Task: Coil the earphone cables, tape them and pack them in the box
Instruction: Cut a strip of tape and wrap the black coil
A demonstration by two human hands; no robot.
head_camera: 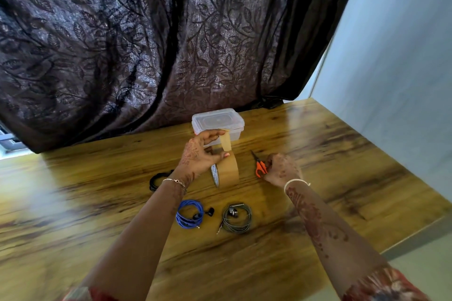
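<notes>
A roll of brown tape [228,170] stands on edge on the wooden table [97,203]. My left hand [200,154] holds the roll and pinches a strip pulled up from it. My right hand [280,170] rests on the orange-handled scissors [259,166] lying on the table, fingers curled at the handles. Three coiled earphones lie near me: a blue one [189,214], a grey one [237,219], and a black one [156,179] partly hidden behind my left wrist. A clear plastic box [217,122] with its lid on stands behind the tape.
A dark leaf-patterned curtain [146,44] hangs behind the table's far edge. A pale wall [403,80] runs along the right. The table's right edge [415,234] drops off close to my right forearm.
</notes>
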